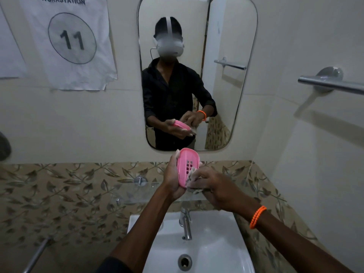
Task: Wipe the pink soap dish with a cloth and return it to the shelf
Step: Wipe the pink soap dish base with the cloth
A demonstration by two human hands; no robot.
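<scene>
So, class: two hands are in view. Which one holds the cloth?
The right hand, the one with the orange wristband, holds the cloth; the left hand grips the pink soap dish.

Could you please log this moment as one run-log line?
step: wiping | left hand: holds soap dish tilted above sink | right hand: presses cloth into dish | shelf: dish not returned

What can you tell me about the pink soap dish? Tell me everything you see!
The pink soap dish is an oval tray that looks like smooth plastic, with a raised rim and a grid of small drain holes in its floor. It is held on edge above the sink, below the mirror, its open side facing the camera. The left hand grips it; the right hand presses a cloth against its lower part.
</scene>
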